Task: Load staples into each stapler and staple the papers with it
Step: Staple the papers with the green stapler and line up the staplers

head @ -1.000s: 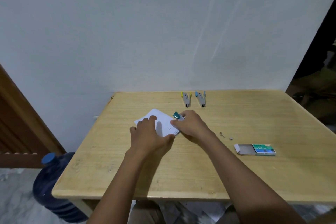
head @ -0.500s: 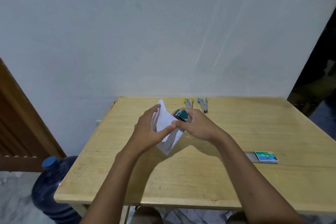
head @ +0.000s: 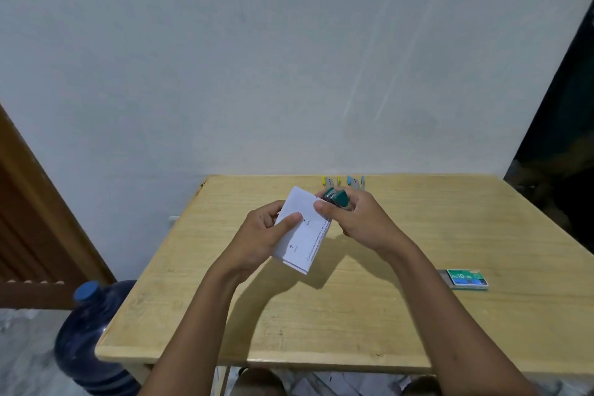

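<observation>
My left hand (head: 262, 235) holds a folded stack of white papers (head: 303, 236) up above the wooden table (head: 321, 315), thumb on the front face. My right hand (head: 356, 219) grips a small green stapler (head: 336, 197) at the papers' upper right corner. Its jaw is hidden behind my fingers. Two more staplers lie at the table's far edge, one with yellow trim (head: 330, 181) and one with blue trim (head: 355, 182), both partly hidden behind my right hand. A green staple box (head: 467, 278) lies slid open at the right.
A white wall rises directly behind the table. A blue water jug (head: 88, 337) stands on the floor at the table's left front corner. A wooden door frame (head: 38, 202) is at the left, a dark doorway at the right.
The papers were flat on the table one second ago. Both hands have lifted them and the green stapler off the table and tilted the stack upright. The camera has tipped down a little.
</observation>
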A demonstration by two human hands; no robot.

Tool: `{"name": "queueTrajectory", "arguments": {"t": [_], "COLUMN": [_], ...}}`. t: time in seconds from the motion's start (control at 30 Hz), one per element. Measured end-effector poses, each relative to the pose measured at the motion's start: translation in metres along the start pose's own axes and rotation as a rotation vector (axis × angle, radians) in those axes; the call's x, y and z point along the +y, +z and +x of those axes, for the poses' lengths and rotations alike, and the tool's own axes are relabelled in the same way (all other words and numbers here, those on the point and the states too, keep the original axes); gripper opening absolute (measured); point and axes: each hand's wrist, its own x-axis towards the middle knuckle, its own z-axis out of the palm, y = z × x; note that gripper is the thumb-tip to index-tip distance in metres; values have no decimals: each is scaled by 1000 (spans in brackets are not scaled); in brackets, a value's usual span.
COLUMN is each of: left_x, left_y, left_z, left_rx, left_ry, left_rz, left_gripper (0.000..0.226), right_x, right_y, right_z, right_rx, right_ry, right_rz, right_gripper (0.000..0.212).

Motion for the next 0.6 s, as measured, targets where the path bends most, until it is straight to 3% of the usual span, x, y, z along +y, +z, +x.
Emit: {"name": "queueTrajectory", "arguments": {"t": [0.2,0.43,0.53,0.6], "left_x": [-6,-7,-6,-8], "left_y": [-2,-6,-4,0], "left_z": [1,1,2,3], "left_rx": [-19,52,148,181], "left_ry": [-105,-79,-71,-74], "left_rz": [-50,-11,-147,-302], "left_gripper": [23,18,25,33], "right_x": [4,8,6,8], "right_y": [-3,-10,-10,-5], "right_z": [-5,-14,-16,-16], "right_rx": [170,65,115,198], "right_ry": [14,143,141,170], "right_rz": [70,57,47,146], "right_gripper": [8,16,22,12]}}
